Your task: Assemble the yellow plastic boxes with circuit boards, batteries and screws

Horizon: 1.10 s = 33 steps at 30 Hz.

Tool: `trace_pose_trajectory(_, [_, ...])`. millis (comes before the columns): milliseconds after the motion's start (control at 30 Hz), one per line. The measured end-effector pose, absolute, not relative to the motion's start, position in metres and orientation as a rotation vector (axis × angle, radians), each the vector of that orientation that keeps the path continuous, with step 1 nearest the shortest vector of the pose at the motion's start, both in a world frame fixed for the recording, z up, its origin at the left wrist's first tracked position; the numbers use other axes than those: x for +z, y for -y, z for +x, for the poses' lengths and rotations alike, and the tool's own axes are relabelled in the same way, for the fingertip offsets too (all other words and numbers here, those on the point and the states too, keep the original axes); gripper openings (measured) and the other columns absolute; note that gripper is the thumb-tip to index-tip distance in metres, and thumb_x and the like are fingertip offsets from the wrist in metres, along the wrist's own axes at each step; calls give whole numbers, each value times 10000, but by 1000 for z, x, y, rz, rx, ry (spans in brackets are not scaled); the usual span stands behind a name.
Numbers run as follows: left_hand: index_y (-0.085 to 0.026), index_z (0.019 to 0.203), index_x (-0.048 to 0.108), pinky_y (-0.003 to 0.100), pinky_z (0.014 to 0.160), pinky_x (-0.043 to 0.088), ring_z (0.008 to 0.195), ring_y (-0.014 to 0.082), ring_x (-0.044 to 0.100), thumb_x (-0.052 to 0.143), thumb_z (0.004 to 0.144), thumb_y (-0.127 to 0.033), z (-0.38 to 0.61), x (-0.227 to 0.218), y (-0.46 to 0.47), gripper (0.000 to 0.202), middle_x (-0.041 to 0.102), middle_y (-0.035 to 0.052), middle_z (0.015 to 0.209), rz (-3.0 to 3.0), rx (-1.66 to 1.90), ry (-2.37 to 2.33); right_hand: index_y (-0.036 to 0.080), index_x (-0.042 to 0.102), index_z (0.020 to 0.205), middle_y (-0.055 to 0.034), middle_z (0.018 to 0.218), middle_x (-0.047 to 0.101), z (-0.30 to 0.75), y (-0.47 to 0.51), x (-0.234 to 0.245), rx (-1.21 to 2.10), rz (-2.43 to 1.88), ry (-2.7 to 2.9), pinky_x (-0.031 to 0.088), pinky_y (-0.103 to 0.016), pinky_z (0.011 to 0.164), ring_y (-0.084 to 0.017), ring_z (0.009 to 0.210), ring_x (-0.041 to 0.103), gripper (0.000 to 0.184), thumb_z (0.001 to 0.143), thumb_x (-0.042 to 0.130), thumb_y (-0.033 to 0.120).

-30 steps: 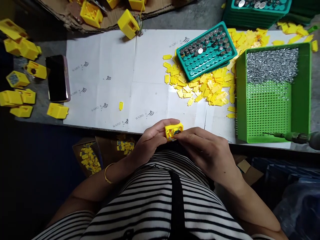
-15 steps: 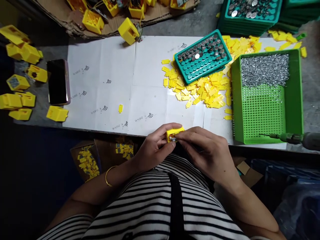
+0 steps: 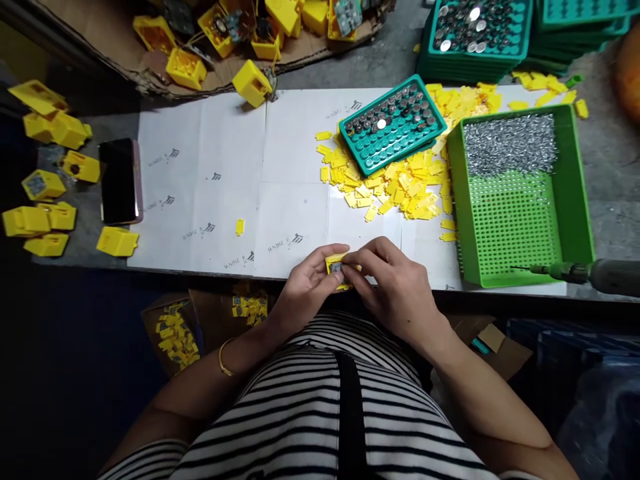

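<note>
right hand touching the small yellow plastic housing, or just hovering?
Touching. In the head view the right hand has its fingertips pressed on the small yellow plastic housing, no gap visible, while the left hand grips it from the other side.

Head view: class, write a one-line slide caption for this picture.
Both hands, left hand and right hand, grip a small yellow housing at the table edge.
</note>
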<state>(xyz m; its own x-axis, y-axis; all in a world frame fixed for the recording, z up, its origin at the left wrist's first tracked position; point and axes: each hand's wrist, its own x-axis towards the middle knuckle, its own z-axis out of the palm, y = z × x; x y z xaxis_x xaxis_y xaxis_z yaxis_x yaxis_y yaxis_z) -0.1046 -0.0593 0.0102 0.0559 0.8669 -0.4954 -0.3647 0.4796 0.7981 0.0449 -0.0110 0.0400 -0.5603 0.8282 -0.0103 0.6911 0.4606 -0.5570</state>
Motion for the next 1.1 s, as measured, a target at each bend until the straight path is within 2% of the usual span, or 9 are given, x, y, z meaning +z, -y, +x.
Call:
trace_pose_trajectory(67, [-193, 1168, 581, 238, 855, 502, 964, 135, 638, 621, 833, -171, -103, 5, 60, 339, 685, 33, 1050, 519, 1021, -1182, 175, 671, 950, -55, 926, 631, 46, 8, 36, 793, -1314, 2476, 439, -238, 555, -144, 729, 629, 185, 949, 520, 281])
trace_pose_trajectory(267, [-184, 1125, 569, 215, 828, 479, 874, 97, 619, 649, 816, -161, -97, 2, 55, 319, 689, 21, 980, 447, 1063, -1139, 164, 666, 925, -57, 901, 624, 55, 3, 27, 836, -1259, 2455, 443, -248, 566, -152, 720, 624, 167, 941, 530, 258])
trace_pose_trajectory(467, [-171, 1166, 581, 234, 858, 474, 920, 120, 637, 691, 777, -157, -89, 7, 47, 404, 701, 40, 1012, 442, 1020, -1129, 153, 675, 950, -74, 944, 620, 69, 4, 28, 819, -1150, 2379, 468, -243, 632, -142, 780, 618, 205, 960, 503, 263])
trace_pose_trajectory(600, [-164, 1199, 586, 238, 830, 475, 886, 123, 642, 698, 779, -190, -85, 2, 47, 435, 707, 36, 964, 410, 1009, -1143, 157, 673, 986, -80, 958, 610, 71, 3, 29, 798, -1165, 2461, 437, -246, 597, -147, 771, 608, 243, 971, 456, 267])
trace_pose_trajectory(733, [-153, 1154, 621, 236, 760, 479, 801, 122, 641, 709, 768, -212, -83, -2, 44, 400, 704, 25, 880, 404, 1007, -1150, 155, 657, 946, -72, 926, 608, 73, -4, 32, 752, -1157, 2577, 374, -260, 546, -147, 699, 571, 237, 952, 446, 261])
trace_pose_trajectory(933, [-158, 1143, 630, 306, 782, 523, 832, 175, 679, 696, 745, -184, -90, 3, 34, 405, 719, 50, 937, 335, 955, -1054, 175, 621, 1108, -79, 1028, 597, 81, -14, 31, 871, -1065, 2492, 450, -268, 668, -173, 865, 592, 231, 945, 475, 246])
trace_pose_trajectory(1100, [-139, 1142, 636, 363, 846, 534, 907, 208, 681, 634, 803, -243, -90, 4, 30, 354, 717, 83, 1001, 299, 957, -998, 153, 617, 1054, -98, 1029, 577, 82, -13, 28, 913, -1128, 2428, 478, -287, 709, -180, 871, 585, 222, 970, 434, 246])
